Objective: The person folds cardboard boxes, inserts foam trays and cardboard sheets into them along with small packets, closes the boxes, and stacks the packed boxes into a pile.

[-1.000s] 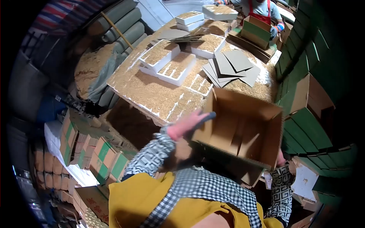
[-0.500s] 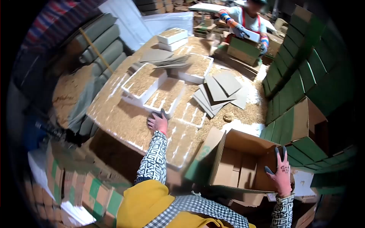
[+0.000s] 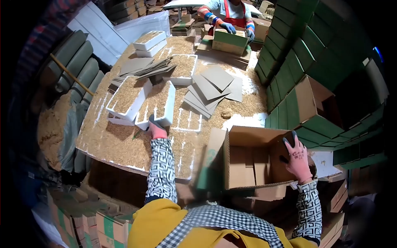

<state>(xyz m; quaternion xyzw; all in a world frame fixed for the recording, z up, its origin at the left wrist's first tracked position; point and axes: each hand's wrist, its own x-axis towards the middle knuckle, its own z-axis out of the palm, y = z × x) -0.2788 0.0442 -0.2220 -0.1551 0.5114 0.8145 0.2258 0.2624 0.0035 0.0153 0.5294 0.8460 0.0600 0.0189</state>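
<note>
My left hand, in a pink glove with dark fingertips, grips the near end of a white tray. The tray is tilted on the table, with tan grainy material and white streaks inside. Close on its left sits another white tray with the same tan filling. My right hand, gloved alike, holds the right wall of an open cardboard box, thumb on the inner side. Its other fingers are partly hidden. Only flaps and bare cardboard show inside the box.
Grey boards lie fanned on the table, and more grey sheets to the left. Stacked white trays stand behind. Green cartons rise at right. Across the table, a co-worker has gloved hands at a green box.
My left hand now holds the tray by its near end, and the tray has tipped. My right hand stays at the box wall. The co-worker's white block has gone down to their box.
</note>
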